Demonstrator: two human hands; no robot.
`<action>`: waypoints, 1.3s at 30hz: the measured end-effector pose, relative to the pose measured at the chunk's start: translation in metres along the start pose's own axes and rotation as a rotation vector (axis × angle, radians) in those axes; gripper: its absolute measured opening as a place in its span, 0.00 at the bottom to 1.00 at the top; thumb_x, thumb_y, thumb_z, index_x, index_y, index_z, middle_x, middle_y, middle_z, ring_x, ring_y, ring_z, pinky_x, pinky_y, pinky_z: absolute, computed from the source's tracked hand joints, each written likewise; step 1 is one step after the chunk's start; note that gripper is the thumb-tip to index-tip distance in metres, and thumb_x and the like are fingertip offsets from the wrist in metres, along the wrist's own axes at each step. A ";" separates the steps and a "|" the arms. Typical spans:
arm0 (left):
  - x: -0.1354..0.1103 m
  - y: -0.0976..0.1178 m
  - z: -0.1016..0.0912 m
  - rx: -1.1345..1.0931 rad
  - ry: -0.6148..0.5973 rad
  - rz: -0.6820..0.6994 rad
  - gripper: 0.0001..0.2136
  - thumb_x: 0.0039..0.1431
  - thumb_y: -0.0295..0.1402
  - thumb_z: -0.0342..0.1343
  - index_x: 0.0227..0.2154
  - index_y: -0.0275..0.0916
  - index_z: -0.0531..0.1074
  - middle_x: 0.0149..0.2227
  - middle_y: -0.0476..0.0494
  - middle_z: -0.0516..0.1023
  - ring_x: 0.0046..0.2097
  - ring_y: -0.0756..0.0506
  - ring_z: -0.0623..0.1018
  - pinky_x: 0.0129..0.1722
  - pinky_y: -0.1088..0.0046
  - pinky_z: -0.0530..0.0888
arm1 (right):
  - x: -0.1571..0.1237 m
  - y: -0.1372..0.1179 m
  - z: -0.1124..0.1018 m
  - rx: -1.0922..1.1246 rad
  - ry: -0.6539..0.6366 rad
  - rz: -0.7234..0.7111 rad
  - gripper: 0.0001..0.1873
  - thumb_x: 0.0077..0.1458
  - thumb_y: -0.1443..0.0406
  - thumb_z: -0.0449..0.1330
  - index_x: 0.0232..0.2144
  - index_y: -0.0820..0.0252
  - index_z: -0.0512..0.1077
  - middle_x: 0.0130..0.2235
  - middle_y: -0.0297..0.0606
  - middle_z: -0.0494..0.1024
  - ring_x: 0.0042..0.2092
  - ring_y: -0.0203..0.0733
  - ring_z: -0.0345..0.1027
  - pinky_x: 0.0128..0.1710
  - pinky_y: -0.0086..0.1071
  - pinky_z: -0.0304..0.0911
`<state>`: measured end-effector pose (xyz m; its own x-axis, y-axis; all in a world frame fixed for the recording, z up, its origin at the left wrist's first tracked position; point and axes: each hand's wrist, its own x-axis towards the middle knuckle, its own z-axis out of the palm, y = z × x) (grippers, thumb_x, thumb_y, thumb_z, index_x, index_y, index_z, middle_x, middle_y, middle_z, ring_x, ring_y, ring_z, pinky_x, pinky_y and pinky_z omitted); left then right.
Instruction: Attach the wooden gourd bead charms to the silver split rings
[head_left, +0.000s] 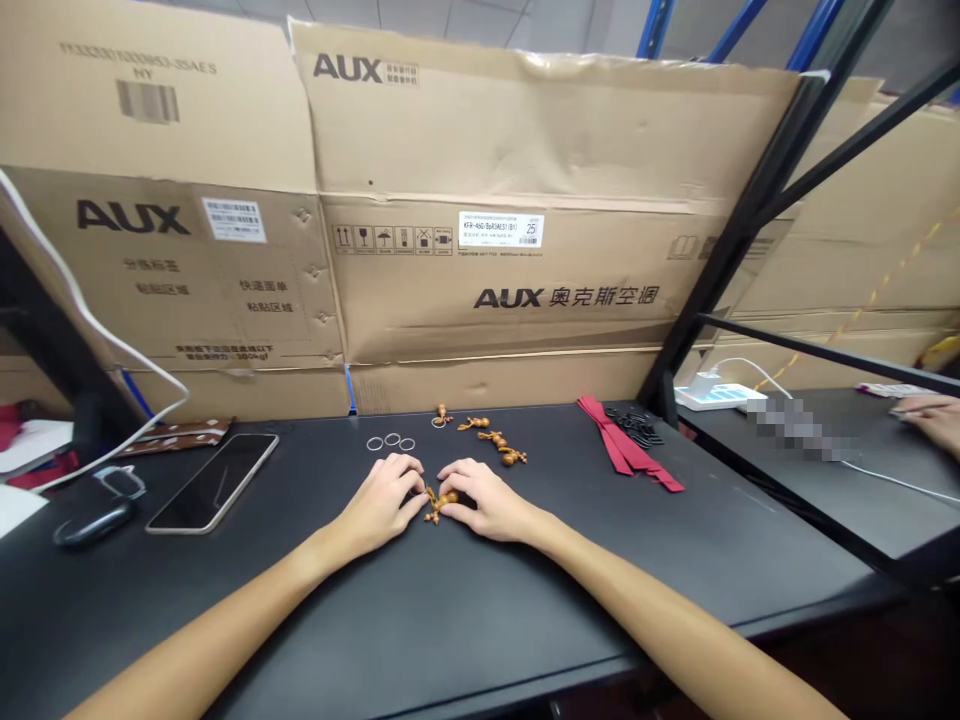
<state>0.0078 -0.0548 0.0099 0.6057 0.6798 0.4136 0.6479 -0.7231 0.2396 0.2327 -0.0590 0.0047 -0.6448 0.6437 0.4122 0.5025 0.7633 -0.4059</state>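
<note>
My left hand and my right hand rest side by side on the black table, fingertips meeting. Between them they pinch a small brown gourd-shaped wooden charm. Both hands have their fingers curled onto it. Three metal key rings lie just beyond my left hand. Several more brown gourd charms are scattered beyond my right hand.
A phone lies face up at the left, with a dark mouse-like object and a white cable. Red ribbons and black small parts lie at the right. Cardboard boxes wall the back. Another person's hand shows far right.
</note>
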 end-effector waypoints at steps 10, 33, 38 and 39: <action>0.000 -0.006 0.001 -0.095 -0.036 0.003 0.06 0.62 0.35 0.51 0.32 0.41 0.71 0.45 0.43 0.71 0.48 0.42 0.69 0.49 0.61 0.66 | -0.001 0.018 0.005 -0.028 0.149 0.184 0.02 0.57 0.66 0.59 0.34 0.58 0.68 0.44 0.44 0.74 0.48 0.47 0.68 0.49 0.42 0.63; -0.001 -0.006 0.003 -0.092 -0.022 0.011 0.08 0.63 0.30 0.47 0.30 0.40 0.69 0.46 0.42 0.72 0.48 0.42 0.70 0.47 0.62 0.66 | 0.000 0.005 0.006 0.025 0.079 0.083 0.02 0.57 0.65 0.59 0.34 0.57 0.68 0.45 0.43 0.75 0.53 0.46 0.66 0.50 0.40 0.63; -0.001 -0.004 0.000 -0.085 -0.032 0.004 0.07 0.63 0.31 0.48 0.31 0.40 0.69 0.46 0.42 0.71 0.49 0.42 0.69 0.49 0.61 0.65 | 0.000 0.020 0.003 -0.036 0.138 0.188 0.02 0.58 0.66 0.58 0.35 0.58 0.67 0.44 0.44 0.74 0.51 0.48 0.67 0.50 0.43 0.63; -0.001 -0.003 0.000 -0.086 -0.030 0.003 0.06 0.63 0.32 0.49 0.31 0.40 0.69 0.46 0.42 0.71 0.49 0.41 0.69 0.49 0.60 0.65 | -0.001 0.018 0.002 -0.019 0.110 0.150 0.02 0.58 0.65 0.58 0.35 0.58 0.67 0.45 0.44 0.74 0.52 0.47 0.67 0.51 0.42 0.63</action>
<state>0.0053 -0.0530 0.0087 0.6219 0.6801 0.3882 0.6049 -0.7320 0.3135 0.2412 -0.0456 -0.0049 -0.4951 0.7519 0.4354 0.5998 0.6583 -0.4549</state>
